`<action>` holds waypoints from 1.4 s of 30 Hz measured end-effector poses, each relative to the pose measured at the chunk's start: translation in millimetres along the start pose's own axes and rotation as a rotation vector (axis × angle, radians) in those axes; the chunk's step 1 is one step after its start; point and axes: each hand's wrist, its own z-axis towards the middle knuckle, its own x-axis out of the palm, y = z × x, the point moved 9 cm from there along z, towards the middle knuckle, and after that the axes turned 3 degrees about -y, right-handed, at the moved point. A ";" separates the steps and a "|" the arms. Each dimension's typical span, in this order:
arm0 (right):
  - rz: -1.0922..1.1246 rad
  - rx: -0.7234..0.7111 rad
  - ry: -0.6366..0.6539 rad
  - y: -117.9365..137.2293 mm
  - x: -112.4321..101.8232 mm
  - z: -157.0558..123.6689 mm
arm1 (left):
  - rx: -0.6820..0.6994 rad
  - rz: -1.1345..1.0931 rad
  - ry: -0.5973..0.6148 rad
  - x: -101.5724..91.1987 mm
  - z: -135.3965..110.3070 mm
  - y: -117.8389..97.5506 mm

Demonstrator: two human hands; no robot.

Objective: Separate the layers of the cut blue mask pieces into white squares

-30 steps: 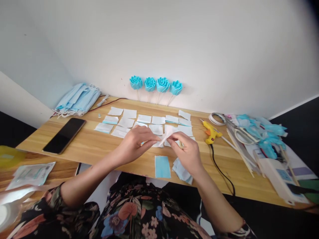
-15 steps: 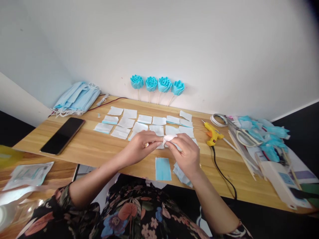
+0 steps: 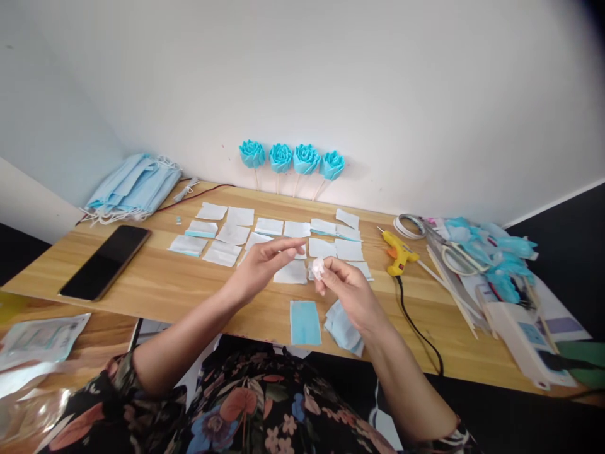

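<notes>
My right hand (image 3: 347,287) pinches a small crumpled white piece of fabric (image 3: 318,268) between thumb and fingers. To its left, my left hand (image 3: 265,261) is open and free, its fingers stretched out over the cut squares. Several white fabric squares (image 3: 233,234), some with a blue edge showing, lie in rows on the wooden table (image 3: 189,284). One blue square (image 3: 305,322) lies near the front edge, beside a small pile of pale blue squares (image 3: 343,329) partly under my right wrist.
Several blue fabric roses on sticks (image 3: 306,159) lean on the wall. A stack of face masks (image 3: 135,186) and a phone (image 3: 104,261) lie left. Right are a yellow glue gun (image 3: 398,251) with its cord, a tape roll (image 3: 409,226), scissors (image 3: 460,258) and a white power strip (image 3: 532,343).
My left hand has let go of the white piece and drawn away to the left, its fingers opening. My right hand keeps the piece, now more bunched. The view has shifted slightly.
</notes>
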 end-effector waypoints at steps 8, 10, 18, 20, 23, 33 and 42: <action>0.110 0.089 -0.045 -4.7 -4.7 -1.6 | 0.050 0.099 0.259 38.1 5.7 -2.4; 0.038 0.057 -0.105 -2.7 -12.0 -2.1 | 0.022 0.105 0.245 37.4 5.6 1.4; -0.538 -0.223 -0.355 26.0 -17.0 -12.7 | -0.051 0.018 0.150 33.3 5.3 10.4; -0.619 -0.298 -0.382 34.1 -13.9 -16.7 | -0.050 0.022 0.136 32.0 5.5 10.3; -0.602 -0.302 -0.373 36.0 -15.7 -18.7 | -0.058 0.005 0.138 31.1 5.5 9.6; -0.537 -0.323 -0.209 42.8 -11.9 -13.0 | -0.245 -0.218 0.222 42.5 1.9 23.8; -0.721 -0.423 -0.342 47.1 -10.9 -14.9 | 0.011 0.099 0.163 39.3 -3.6 5.0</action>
